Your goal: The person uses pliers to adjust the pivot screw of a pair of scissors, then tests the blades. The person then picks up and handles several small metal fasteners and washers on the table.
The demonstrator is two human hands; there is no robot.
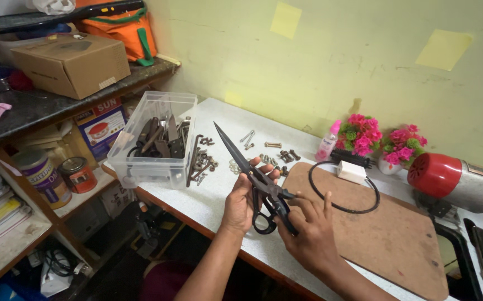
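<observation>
Both hands meet over the near edge of the white worktop (219,206). Left hand (240,200) grasps the large dark metal scissors (255,181) from beneath, near the pivot, blades shut and pointing up and away to the left. Right hand (308,226) pinches the scissors' handle end, fingers clenched on a loop. Beyond the left hand stands a clear plastic box (155,136) of dark tools, with loose bolts (277,156) scattered between. Right of the hands lies a brown board (392,239) carrying a black cable loop (344,187).
</observation>
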